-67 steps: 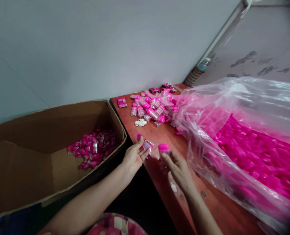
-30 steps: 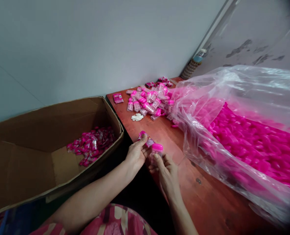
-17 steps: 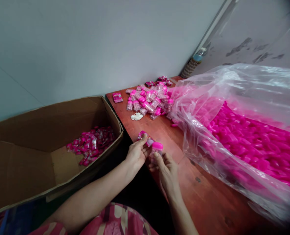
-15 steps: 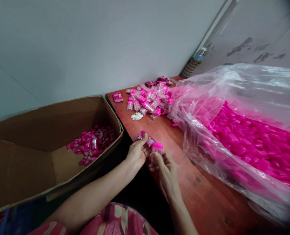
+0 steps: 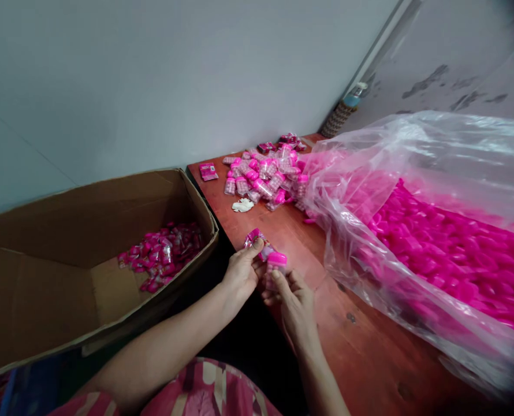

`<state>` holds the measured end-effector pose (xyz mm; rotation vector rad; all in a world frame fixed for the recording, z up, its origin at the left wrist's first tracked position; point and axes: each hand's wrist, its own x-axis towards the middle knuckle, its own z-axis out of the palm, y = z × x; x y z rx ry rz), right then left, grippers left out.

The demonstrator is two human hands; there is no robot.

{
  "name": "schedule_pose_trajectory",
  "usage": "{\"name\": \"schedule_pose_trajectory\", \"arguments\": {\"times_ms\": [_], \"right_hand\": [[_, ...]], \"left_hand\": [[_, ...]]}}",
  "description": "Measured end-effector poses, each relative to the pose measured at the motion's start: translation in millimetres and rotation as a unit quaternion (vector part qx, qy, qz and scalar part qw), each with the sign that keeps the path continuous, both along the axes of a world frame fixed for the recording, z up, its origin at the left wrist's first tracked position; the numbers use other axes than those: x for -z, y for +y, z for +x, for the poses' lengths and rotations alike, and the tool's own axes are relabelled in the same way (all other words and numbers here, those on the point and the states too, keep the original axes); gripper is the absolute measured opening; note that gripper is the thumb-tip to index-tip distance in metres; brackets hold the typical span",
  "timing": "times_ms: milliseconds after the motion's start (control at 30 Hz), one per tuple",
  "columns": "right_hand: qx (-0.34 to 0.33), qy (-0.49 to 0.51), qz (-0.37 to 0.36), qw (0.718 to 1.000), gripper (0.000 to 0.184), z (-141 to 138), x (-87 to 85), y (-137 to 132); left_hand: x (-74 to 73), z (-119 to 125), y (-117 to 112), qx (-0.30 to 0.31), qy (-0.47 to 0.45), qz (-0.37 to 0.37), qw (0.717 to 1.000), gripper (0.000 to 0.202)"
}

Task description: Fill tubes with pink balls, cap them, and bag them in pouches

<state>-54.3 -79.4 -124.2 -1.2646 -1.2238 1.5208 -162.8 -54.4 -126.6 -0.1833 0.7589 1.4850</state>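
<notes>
My left hand point(image 5: 245, 270) pinches a printed pink plastic sleeve point(image 5: 255, 237) between thumb and fingers, just over the near edge of the red table. Beside it my right hand point(image 5: 295, 294) grips a small clear bottle with a pink cap point(image 5: 276, 261), cap upward, with pale pellets showing inside. The bottle's cap is right by the open-looking end of the sleeve; whether they touch I cannot tell. Farther back on the table lies a pile of similar capped bottles point(image 5: 263, 178). My right fingers hide the bottle's lower part.
At left a cardboard box point(image 5: 36, 202) holds wrapped pink bottles point(image 5: 166, 254). A large clear plastic bag point(image 5: 347, 231) of pink caps point(image 5: 439, 260) covers the table's right side. Pink packets point(image 5: 208, 171), a white scrap point(image 5: 242, 205) and a bottle in a woven holder point(image 5: 341, 112) sit farther back.
The capped bottle in my right hand has shifted slightly left, closer to the sleeve. My left hand keeps its pinch on the sleeve, nearly in place.
</notes>
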Motion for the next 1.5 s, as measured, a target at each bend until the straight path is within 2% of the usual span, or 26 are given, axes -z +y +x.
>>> {"name": "schedule_pose_trajectory", "arguments": {"times_ms": [133,233,400,600,667,767,833,967,1000,1133,1200,1333,1500], "right_hand": [[-0.018,0.026,-0.008,0.999,0.023,-2,1.7,-2],[-0.017,0.03,-0.014,0.999,0.024,0,3.1,-1],[0.015,-0.042,0.033,0.998,0.026,3,4.9,-2],[0.021,-0.1,0.086,0.991,0.022,2,6.6,-5],[0.01,-0.063,0.062,0.996,0.022,2,6.5,-4],[-0.029,0.058,-0.02,0.998,0.024,3,5.9,-2],[-0.032,0.085,-0.04,0.995,0.025,4,5.5,-1],[0.027,-0.029,0.045,0.998,0.021,5,6.4,-2],[0.027,-0.032,0.049,0.998,0.021,5,7.3,-2],[-0.015,0.112,-0.039,0.993,0.02,5,12.5,-2],[-0.016,0.164,-0.057,0.985,0.018,6,13.6,-4],[-0.041,0.195,-0.05,0.979,0.032,5,11.8,-9],[-0.013,0.176,-0.05,0.983,0.02,-7,10.2,-4]], "left_hand": [[-2.8,0,-3,0.044,0.022,0.009,0.999,0.023],[-5.6,-2,-6,0.082,0.07,0.052,0.993,0.029],[-8.7,-6,-7,0.141,0.158,0.123,0.969,0.031],[-6.9,-8,-7,0.194,0.173,0.106,0.96,0.026],[-7.2,-10,-8,0.213,0.188,0.11,0.953,0.026],[-7.8,-14,-8,0.255,0.213,0.127,0.934,0.029],[-7.7,-15,-8,0.272,0.231,0.135,0.924,0.029],[-6.4,-10,-12,0.248,0.245,0.12,0.93,0.026],[-6.0,-9,-13,0.244,0.237,0.12,0.933,0.025],[-4.0,-9,-19,0.274,0.199,0.141,0.93,0.028],[-3.0,-13,-20,0.258,0.19,0.135,0.938,0.025],[-1.5,-21,-23,0.184,0.174,0.108,0.961,0.023],[-1.9,-20,-36,0.208,0.176,0.114,0.955,0.024]]}}
